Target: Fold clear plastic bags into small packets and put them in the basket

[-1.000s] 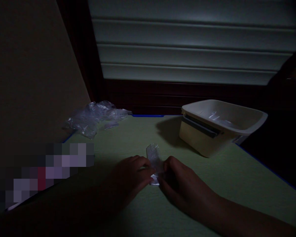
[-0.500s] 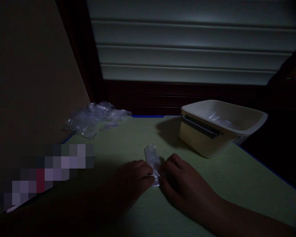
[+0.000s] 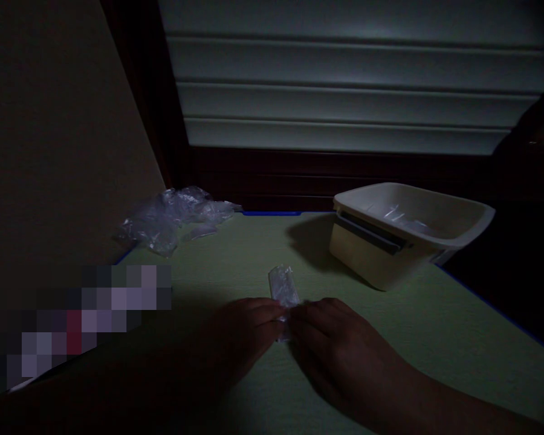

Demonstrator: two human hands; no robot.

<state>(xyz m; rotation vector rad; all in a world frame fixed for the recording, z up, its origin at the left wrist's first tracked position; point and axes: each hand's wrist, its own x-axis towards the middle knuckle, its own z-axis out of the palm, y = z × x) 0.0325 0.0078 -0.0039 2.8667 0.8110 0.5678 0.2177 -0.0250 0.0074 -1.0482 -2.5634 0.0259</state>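
Table, pale green, bears a cream bin. Left of the bin and nearer the viewer, right hand and left hand pinch a narrow plastic packet, clear, wrinkled, glossy; whether it bears print, I cannot tell.

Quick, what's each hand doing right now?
Left hand: closed on the edge of the small, clear plastic packet.
Right hand: fingers over the packet; can't tell whether it grips.

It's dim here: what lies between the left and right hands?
In the head view, a clear plastic packet lies between the left hand and the right hand, its far end visible.
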